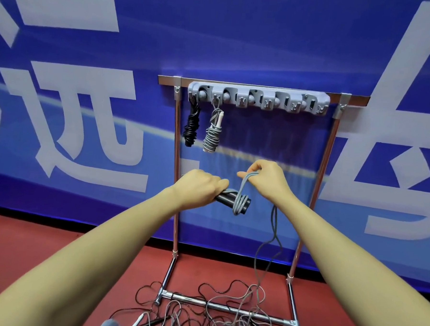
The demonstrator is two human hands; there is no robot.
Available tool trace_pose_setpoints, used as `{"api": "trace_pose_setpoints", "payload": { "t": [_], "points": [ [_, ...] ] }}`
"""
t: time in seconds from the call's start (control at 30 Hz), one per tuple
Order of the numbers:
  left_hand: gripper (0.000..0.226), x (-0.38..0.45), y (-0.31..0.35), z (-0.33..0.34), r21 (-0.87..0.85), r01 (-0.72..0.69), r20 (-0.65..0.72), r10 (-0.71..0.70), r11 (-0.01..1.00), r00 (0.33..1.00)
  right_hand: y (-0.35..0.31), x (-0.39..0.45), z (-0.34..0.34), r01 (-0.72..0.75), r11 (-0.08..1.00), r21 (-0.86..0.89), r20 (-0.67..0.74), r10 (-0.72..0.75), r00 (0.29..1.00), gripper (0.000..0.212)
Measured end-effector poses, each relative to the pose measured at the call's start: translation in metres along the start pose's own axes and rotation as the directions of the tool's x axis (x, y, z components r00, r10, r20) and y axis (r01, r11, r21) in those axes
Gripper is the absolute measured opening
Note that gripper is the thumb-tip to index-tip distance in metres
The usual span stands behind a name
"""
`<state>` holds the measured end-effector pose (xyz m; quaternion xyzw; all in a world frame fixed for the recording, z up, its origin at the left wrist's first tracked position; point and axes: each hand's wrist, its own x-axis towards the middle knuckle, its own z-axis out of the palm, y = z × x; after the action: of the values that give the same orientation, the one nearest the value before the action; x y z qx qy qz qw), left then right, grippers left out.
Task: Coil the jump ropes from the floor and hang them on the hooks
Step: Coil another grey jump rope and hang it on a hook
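Grey, soft cord is what both hands are working: a thin grey jump rope (pixel 242 191) being wound round its own black cylindrical plastic handles (pixel 232 201), held in front of the chrome tube rack (pixel 176 161). The left hand (pixel 197 189) has its fingers curled tight round the handles at their nine o'clock end. The right hand (pixel 265 176), at about one o'clock from the handles, pinches a doubled length of the cord between thumb and fingers and lifts it above the few turns already lying near the handles' free end. From that hand the loose remainder drops toward six o'clock into the tangle of thin dark and grey ropes (pixel 213 310) on the red floor (pixel 54 254).

The cord looks light and limp, likely a little springy, so the turns may slip off the smooth handle end unless kept taut; best to grip the rigid handles and guide the cord close to the wrap.

At twelve o'clock, the grey plastic hook rail (pixel 258 99) carries a coiled black rope bundle (pixel 191 126) and a coiled grey rope bundle (pixel 212 135) on its two leftmost hooks; the others stand free.
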<state>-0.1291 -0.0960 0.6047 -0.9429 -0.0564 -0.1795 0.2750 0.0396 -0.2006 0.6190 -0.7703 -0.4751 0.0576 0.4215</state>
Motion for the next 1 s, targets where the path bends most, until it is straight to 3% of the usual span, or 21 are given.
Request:
{"api": "trace_pose_setpoints", "payload": {
  "t": [0.1, 0.17, 0.23, 0.3, 0.33, 0.4, 0.57, 0.67, 0.77, 0.83, 0.9, 0.97, 1.0],
  "points": [
    [0.008, 0.006, -0.005, -0.005, -0.042, -0.002, -0.179, -0.005, 0.999, 0.984, 0.008, -0.002, 0.005, -0.014, 0.999, 0.044, -0.001, 0.014, 1.0, 0.033],
    [0.004, 0.01, -0.006, -0.011, -0.086, 0.062, -0.223, -0.08, 0.994, 0.972, 0.013, -0.002, 0.007, -0.003, 1.0, -0.008, -0.011, 0.003, 1.0, 0.037],
    [0.013, 0.015, -0.001, -0.014, -0.142, 0.175, -0.254, -0.207, 0.974, 0.945, 0.011, -0.005, 0.008, 0.003, 0.996, -0.089, -0.005, -0.004, 1.0, 0.025],
    [0.017, 0.021, 0.006, -0.018, -0.246, 0.345, -0.13, -0.384, 0.906, 0.914, 0.008, -0.007, 0.011, 0.025, 0.995, -0.091, 0.018, -0.024, 1.0, 0.018],
    [0.018, 0.024, 0.011, -0.022, -0.26, 0.452, -0.002, -0.469, 0.853, 0.883, 0.006, -0.008, 0.013, 0.034, 0.997, -0.069, 0.031, -0.032, 0.999, 0.02],
    [0.02, 0.03, 0.018, -0.023, -0.257, 0.574, 0.124, -0.562, 0.778, 0.818, 0.003, -0.011, 0.016, 0.036, 0.999, -0.035, 0.067, -0.033, 0.997, 0.025],
    [0.013, 0.038, 0.031, -0.013, -0.288, 0.716, 0.249, -0.673, 0.636, 0.697, 0.002, -0.018, 0.022, 0.03, 0.999, -0.036, 0.208, -0.022, 0.978, 0.023],
    [0.017, 0.038, 0.031, -0.008, -0.162, 0.74, 0.322, -0.674, 0.652, 0.664, 0.005, -0.02, 0.023, 0.053, 0.997, -0.053, 0.273, -0.037, 0.961, 0.021],
    [0.021, 0.031, 0.028, 0.001, -0.064, 0.731, 0.385, -0.658, 0.68, 0.647, 0.001, -0.022, 0.02, 0.166, 0.975, -0.15, 0.321, -0.111, 0.94, 0.013],
    [0.022, 0.027, 0.026, 0.007, -0.018, 0.704, 0.413, -0.636, 0.71, 0.652, -0.002, -0.021, 0.014, 0.286, 0.885, -0.367, 0.334, -0.162, 0.929, 0.011],
    [0.021, 0.024, 0.024, 0.011, 0.018, 0.649, 0.445, -0.587, 0.761, 0.676, -0.007, -0.02, 0.008, 0.399, 0.696, -0.598, 0.337, -0.233, 0.912, 0.017],
    [0.021, 0.02, 0.018, 0.012, 0.031, 0.571, 0.456, -0.52, 0.82, 0.722, -0.009, -0.017, 0.005, 0.458, 0.551, -0.697, 0.324, -0.329, 0.887, 0.021],
    [0.02, 0.019, 0.015, 0.012, 0.042, 0.518, 0.45, -0.48, 0.854, 0.754, -0.009, -0.017, 0.005, 0.454, 0.54, -0.708, 0.296, -0.358, 0.886, 0.022]
  ]
}}
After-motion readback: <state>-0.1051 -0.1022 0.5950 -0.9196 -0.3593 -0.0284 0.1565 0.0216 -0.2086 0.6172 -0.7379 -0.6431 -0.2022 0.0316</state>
